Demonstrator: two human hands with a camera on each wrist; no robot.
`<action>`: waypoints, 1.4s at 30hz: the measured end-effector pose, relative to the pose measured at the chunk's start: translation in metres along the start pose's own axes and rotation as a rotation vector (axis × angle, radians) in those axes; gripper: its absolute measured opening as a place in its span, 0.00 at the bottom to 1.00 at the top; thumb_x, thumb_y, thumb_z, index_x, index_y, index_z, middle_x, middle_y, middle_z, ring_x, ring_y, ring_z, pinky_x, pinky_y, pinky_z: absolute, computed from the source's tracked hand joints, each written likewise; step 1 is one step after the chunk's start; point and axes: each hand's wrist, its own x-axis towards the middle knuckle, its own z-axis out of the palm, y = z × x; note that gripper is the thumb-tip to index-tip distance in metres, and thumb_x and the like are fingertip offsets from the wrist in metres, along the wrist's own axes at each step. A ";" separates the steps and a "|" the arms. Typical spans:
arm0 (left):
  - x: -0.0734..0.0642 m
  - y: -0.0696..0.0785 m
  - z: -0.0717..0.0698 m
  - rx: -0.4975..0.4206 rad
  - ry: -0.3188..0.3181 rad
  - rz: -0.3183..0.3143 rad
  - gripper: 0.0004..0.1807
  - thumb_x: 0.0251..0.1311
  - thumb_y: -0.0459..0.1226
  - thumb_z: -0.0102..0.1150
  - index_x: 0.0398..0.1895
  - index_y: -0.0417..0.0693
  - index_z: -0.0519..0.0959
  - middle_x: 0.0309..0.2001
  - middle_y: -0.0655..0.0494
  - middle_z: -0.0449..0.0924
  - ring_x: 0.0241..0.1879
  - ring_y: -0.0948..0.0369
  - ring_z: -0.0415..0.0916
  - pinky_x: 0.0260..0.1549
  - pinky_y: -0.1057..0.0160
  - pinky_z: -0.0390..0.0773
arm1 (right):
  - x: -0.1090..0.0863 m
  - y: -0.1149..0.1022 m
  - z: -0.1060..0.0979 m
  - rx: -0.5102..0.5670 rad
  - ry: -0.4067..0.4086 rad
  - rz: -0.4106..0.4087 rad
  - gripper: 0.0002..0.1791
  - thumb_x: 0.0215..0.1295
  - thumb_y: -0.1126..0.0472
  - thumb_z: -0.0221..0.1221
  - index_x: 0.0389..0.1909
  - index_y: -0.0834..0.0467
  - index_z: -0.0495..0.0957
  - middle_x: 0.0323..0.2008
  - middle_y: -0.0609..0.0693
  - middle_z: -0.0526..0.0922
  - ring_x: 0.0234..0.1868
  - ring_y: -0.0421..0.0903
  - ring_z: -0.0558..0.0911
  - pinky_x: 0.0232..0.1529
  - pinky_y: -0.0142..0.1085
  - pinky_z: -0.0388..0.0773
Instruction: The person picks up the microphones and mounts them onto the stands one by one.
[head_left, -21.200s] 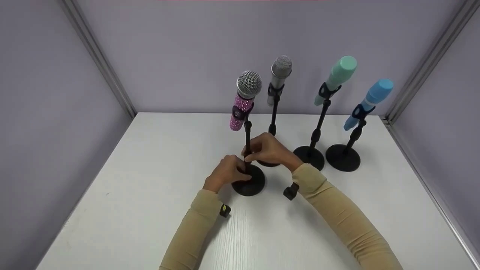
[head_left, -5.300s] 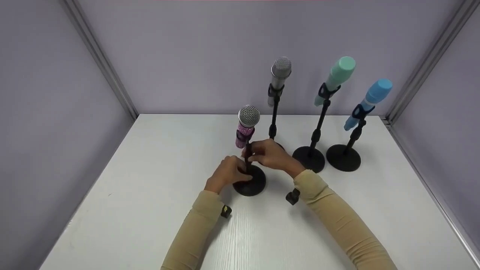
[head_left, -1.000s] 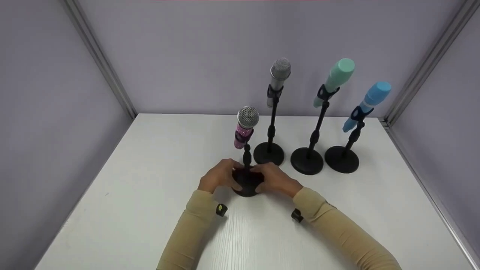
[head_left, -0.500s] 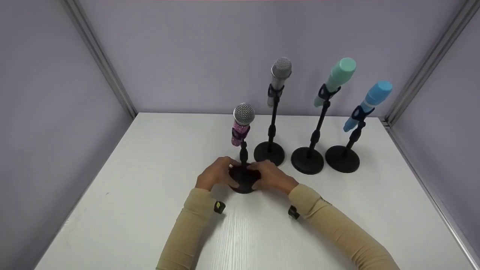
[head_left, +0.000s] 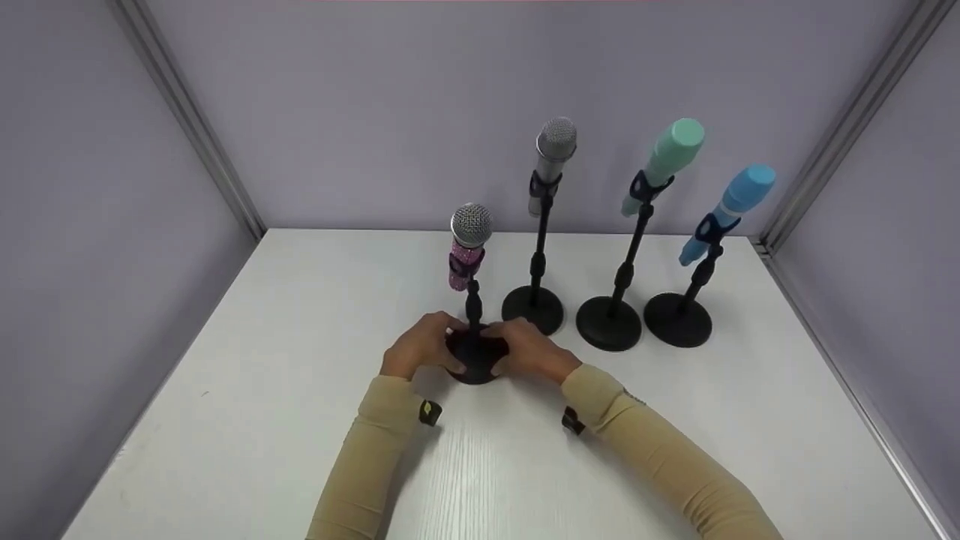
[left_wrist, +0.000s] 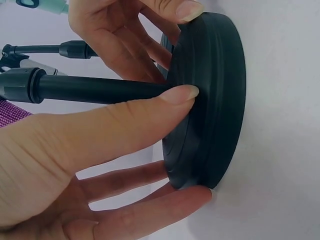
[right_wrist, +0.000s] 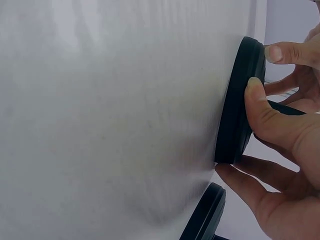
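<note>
A microphone (head_left: 471,226) with a silver mesh head and glittery pink body sits tilted in the clip of a short black desk stand. Both hands hold the stand's round base (head_left: 472,369) from opposite sides. My left hand (head_left: 421,346) has its thumb on top of the base and its fingers at the rim, as the left wrist view shows. On the other side my right hand (head_left: 531,351) grips the rim likewise, thumb over the top edge (right_wrist: 232,107) in the right wrist view. The pole (left_wrist: 100,89) rises between the hands.
Three more microphones on taller-looking black stands are at the right: a silver one (head_left: 555,142) just behind, a mint green one (head_left: 675,150), and a blue one (head_left: 746,191) at far right. Grey walls (head_left: 360,112) enclose the white table (head_left: 285,315) at the back and sides.
The pink microphone has come down lower since the oldest frame, its stand's pole now shorter. My right hand has gone from the pole to the base. Lately the stand has shifted slightly left.
</note>
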 end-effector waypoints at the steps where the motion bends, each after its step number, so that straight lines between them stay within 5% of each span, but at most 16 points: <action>1: 0.000 0.000 -0.001 -0.002 0.000 -0.005 0.39 0.42 0.33 0.84 0.64 0.46 0.80 0.61 0.45 0.80 0.62 0.47 0.78 0.65 0.48 0.76 | 0.001 0.000 0.000 0.004 -0.001 0.001 0.33 0.53 0.68 0.76 0.63 0.65 0.79 0.63 0.61 0.82 0.67 0.60 0.78 0.73 0.53 0.69; 19: 0.004 -0.011 -0.011 0.033 -0.008 -0.070 0.38 0.44 0.33 0.83 0.64 0.47 0.80 0.64 0.45 0.79 0.64 0.47 0.77 0.66 0.46 0.75 | 0.018 -0.006 0.008 0.021 0.009 -0.077 0.31 0.52 0.71 0.75 0.60 0.63 0.81 0.60 0.59 0.85 0.64 0.58 0.82 0.68 0.50 0.75; 33: 0.014 -0.015 -0.023 0.034 0.003 -0.075 0.39 0.44 0.31 0.83 0.64 0.46 0.80 0.64 0.44 0.80 0.64 0.45 0.77 0.67 0.45 0.74 | 0.034 -0.007 0.004 0.072 0.012 0.002 0.33 0.51 0.72 0.75 0.61 0.60 0.81 0.61 0.56 0.85 0.65 0.56 0.81 0.70 0.48 0.74; 42: 0.018 -0.014 -0.030 0.009 -0.001 -0.139 0.40 0.46 0.30 0.81 0.66 0.47 0.77 0.64 0.42 0.79 0.59 0.46 0.81 0.62 0.45 0.79 | 0.047 -0.008 0.005 0.069 0.028 0.044 0.34 0.50 0.70 0.77 0.61 0.62 0.81 0.61 0.57 0.85 0.65 0.57 0.80 0.71 0.48 0.72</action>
